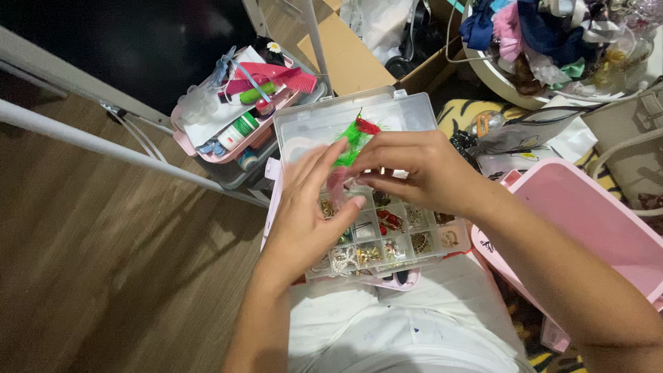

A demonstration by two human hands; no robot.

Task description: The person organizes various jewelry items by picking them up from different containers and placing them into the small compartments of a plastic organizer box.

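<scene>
Clear glossy plastic organiser box [407,114]

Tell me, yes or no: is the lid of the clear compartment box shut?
No: the lid of the clear box stands open behind both hands, and the jewellery compartments lie uncovered.

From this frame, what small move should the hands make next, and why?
Probably lower the small pinkish piece into an open compartment of the clear organizer box: both the left hand and right hand pinch it just above the jewelry-filled compartments.
</scene>
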